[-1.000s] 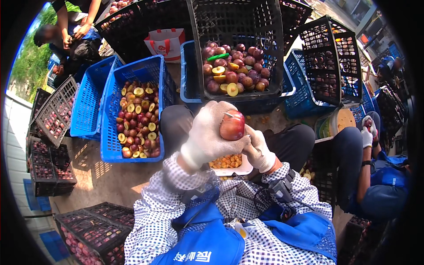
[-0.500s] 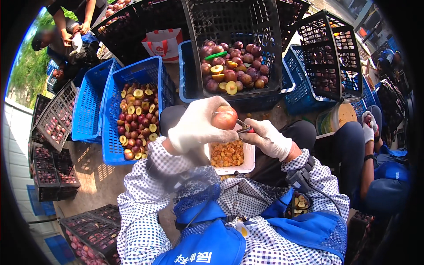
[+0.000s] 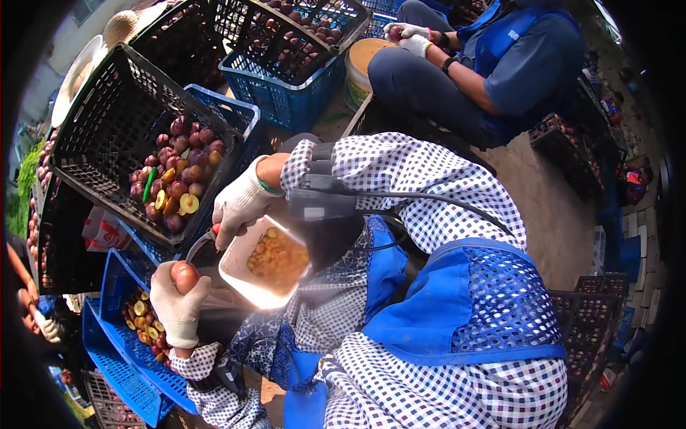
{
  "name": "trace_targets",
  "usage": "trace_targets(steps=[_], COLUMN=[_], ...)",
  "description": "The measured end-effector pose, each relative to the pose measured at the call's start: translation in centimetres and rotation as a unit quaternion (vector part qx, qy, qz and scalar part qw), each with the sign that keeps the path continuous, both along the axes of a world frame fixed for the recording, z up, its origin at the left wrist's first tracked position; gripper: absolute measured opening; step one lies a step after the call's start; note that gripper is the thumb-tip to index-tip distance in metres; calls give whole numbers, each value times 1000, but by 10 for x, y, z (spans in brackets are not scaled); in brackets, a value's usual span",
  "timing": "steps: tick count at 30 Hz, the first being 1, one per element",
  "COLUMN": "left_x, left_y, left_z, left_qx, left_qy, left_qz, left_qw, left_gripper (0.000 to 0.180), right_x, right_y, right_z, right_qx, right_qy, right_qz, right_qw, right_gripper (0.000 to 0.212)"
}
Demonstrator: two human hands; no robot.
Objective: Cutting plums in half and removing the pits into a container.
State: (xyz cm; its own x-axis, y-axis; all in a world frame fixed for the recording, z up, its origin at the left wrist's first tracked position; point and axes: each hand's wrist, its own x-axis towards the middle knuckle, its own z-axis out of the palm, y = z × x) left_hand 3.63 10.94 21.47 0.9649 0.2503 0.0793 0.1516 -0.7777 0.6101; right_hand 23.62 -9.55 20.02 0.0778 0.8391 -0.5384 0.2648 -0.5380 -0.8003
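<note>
Currently, head view, refs to white tub (image 3: 230, 266): L hand (image 3: 179, 304), gloved, just L of tub, grip wrapped round a plum (image 3: 185, 277). R hand (image 3: 241, 206), gloved, at tub's upper-L edge, grip clenched on red-handled tool (image 3: 198, 247), curved metal end at plum. Orange bits (image 3: 275, 257) inside tub. Blk crate (image 3: 93, 143) w/ plums (image 3: 193, 174), up-L of tub; blue crate (image 3: 158, 377) w/ cut plums (image 3: 147, 329), lower-L. Co-worker (image 3: 522, 79) seated up-R.

Brownish floor (image 3: 554, 218) with a blue crate (image 3: 275, 104); a black plum crate (image 3: 561, 161)

Fruit-processing workplace, crates (image 3: 107, 136) of plums (image 3: 187, 166), co-worker (image 3: 493, 79)
</note>
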Motion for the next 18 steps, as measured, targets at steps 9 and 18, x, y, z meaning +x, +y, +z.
trace_targets(steps=[9, 18], left_x=[27, 19], left_y=[-11, -38], left_z=[-14, -80], left_qx=[-522, -348], left_qy=[-124, -280], left_qz=[43, 96], left_qw=[843, 890], left_gripper=[62, 56], right_x=[-2, -101], right_y=[40, 86], right_z=[-6, -36], right_qx=[311, 368], right_qy=[191, 27], right_qz=[-452, -485], right_qw=[814, 793], right_gripper=[29, 25])
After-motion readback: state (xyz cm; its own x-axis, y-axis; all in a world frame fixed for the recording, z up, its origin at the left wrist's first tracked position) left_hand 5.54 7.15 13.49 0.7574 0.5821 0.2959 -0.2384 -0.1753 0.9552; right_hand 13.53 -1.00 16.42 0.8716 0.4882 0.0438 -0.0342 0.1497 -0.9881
